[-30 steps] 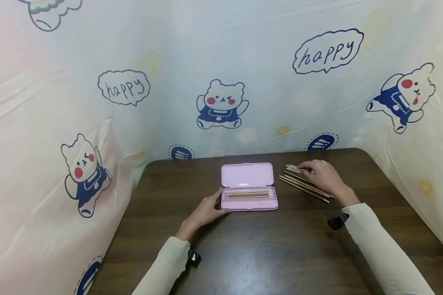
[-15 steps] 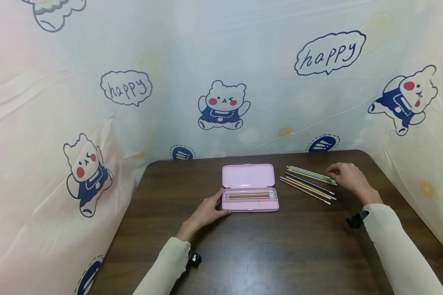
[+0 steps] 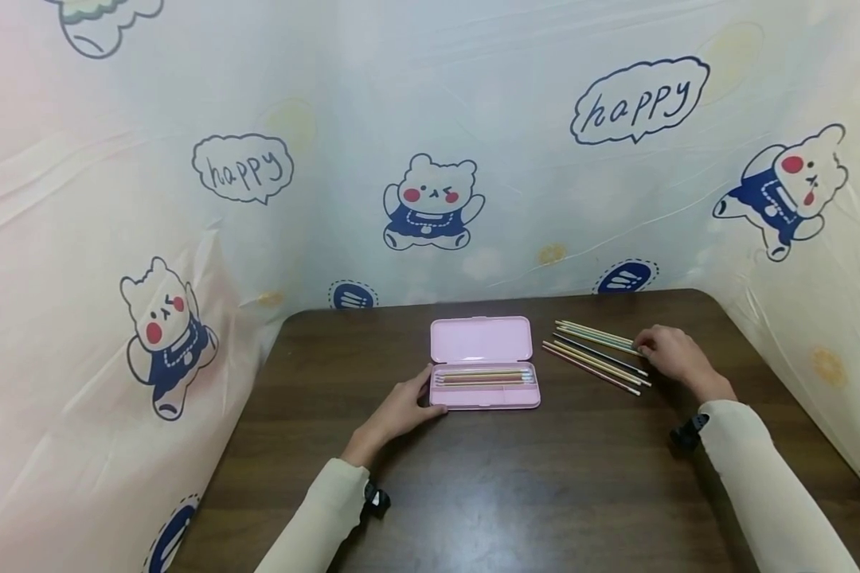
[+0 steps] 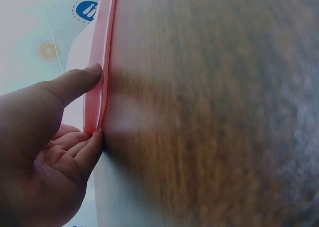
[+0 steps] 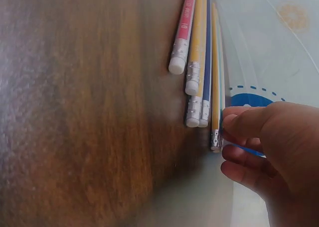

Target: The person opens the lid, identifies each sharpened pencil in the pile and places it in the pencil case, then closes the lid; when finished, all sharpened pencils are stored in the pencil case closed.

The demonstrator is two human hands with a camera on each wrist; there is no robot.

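A pink pencil case (image 3: 484, 400) lies with its lid (image 3: 480, 340) raised at the back of the table, several pencils (image 3: 483, 379) in its long tray. My left hand (image 3: 403, 407) grips its near left corner, thumb (image 4: 82, 82) along the front edge and fingers on the left side. To the right of the case, several loose pencils (image 3: 595, 362) lie slanting, with their eraser ends towards my right hand (image 3: 675, 358). Thumb and forefinger of that hand pinch at the eraser end of the farthest pencil (image 5: 222, 87); the fingers partly hide it.
The dark wooden table (image 3: 473, 485) extends in front of the case. A printed cloth (image 3: 530, 143) hangs right behind the table and along both sides.
My right hand has moved right along the far pencils from their left ends to their eraser ends, then closed in on them. My left hand and the case have stayed put.
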